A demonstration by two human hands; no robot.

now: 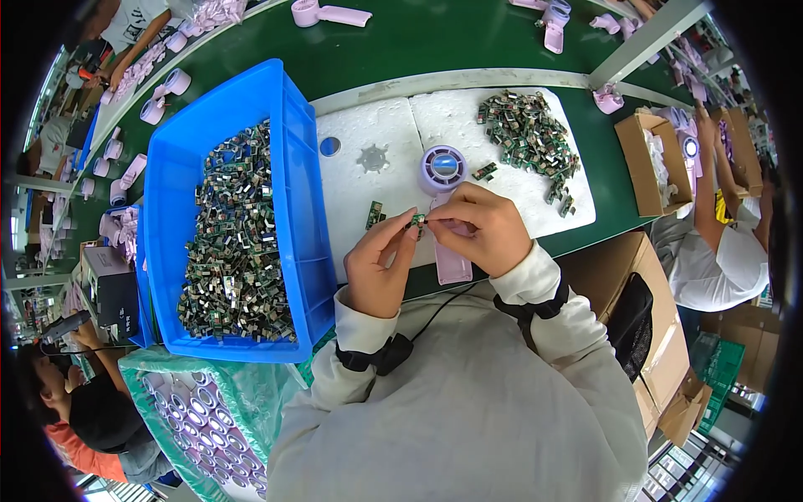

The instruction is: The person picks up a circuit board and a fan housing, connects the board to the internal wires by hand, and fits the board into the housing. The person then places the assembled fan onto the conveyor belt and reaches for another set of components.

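My left hand [378,266] and my right hand [489,230] meet over the near edge of a white foam board [360,180]. Between their fingertips is a small green circuit board [417,220], pinched from both sides. Just beyond lies a lilac handheld fan [443,170], its round head away from me and its pink handle partly hidden under my right hand. Another circuit board [375,215] rests on the foam by my left hand. One more small board [484,171] lies to the right of the fan head. Farther right is a heap of circuit boards [529,134].
A blue bin [297,209] full of circuit boards stands at my left. Below it, a green-lined box [138,364] holds many lilac round parts. Cardboard boxes [640,167] stand at the right. A green conveyor [401,50] curves behind, carrying fan parts. Other people work on both sides.
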